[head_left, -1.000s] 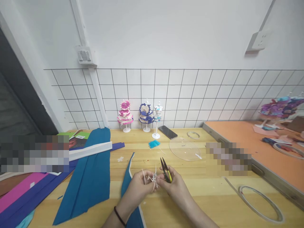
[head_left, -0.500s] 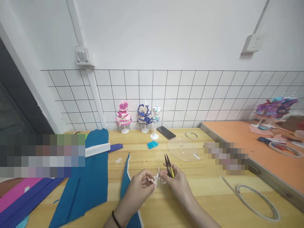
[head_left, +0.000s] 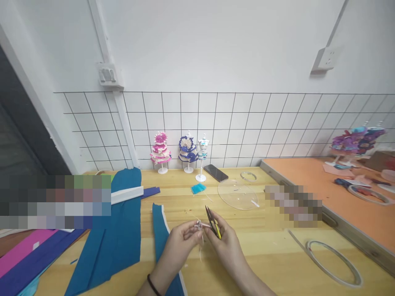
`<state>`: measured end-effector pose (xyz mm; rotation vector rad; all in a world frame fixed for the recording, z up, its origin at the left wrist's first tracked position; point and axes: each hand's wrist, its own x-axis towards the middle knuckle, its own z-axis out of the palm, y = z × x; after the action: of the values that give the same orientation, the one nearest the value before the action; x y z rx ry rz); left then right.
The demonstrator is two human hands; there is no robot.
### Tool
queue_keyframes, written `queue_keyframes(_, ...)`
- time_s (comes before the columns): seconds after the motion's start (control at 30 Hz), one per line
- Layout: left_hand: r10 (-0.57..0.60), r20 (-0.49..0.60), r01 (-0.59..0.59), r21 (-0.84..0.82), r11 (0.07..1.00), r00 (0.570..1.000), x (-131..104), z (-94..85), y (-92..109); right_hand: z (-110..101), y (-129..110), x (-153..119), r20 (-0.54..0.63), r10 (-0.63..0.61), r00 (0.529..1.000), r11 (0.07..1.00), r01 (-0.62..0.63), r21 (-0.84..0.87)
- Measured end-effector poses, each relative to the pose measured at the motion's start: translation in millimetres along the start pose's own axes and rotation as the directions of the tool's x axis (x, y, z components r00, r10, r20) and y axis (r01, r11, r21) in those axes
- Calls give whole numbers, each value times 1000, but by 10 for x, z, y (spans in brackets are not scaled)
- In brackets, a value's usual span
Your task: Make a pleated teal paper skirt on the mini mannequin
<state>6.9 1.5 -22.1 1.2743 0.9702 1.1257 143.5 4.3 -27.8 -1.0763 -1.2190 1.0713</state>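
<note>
While the left hand [head_left: 182, 243] pinches a small, pale knotted bundle [head_left: 199, 225] in the head view, with thumb and fingers nearly closed, the right hand [head_left: 227, 242] works right beside it, wrapped around yellow-and-black snips [head_left: 217, 230]. The snips sit back in the right grip, tips pointing away from the wearer and blades a little apart, probably so that thumb and forefinger stay free for the bundle. One pale end reaches toward those fingertips; whether they actually grip it cannot be told. The bundle is held up between both hands, above the wooden table [head_left: 247, 267], likely to keep its loose strands in sight, and one strand dangles below. A narrow blue strip [head_left: 159, 226] runs partly beneath the left forearm, near the wide blue cloth [head_left: 126, 234]. Farther back, a pleated blue piece [head_left: 198, 188] lies just in front of a white stand [head_left: 201, 177], beside which rests a phone [head_left: 216, 172].
</note>
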Motion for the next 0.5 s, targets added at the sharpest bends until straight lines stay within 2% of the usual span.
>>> queue_keyframes(0.17,34,-160,-22,76,997,986,-4,-68,36,3,-92,-47,123,19,992,999,-23,25)
queue_keyframes(0.3,29,-289,-17,42,999,957,3,-119,110,-47,-103,-13,56,83,995,996,-84,14)
queue_keyframes(0.4,-9,-301,1,-27,1000,954,7,-109,147,-19,-46,1,47,154,987,985,-157,76)
queue_keyframes(0.5,-35,-275,18,-65,998,961,-4,-74,153,77,16,-26,143,192,971,965,-214,153)
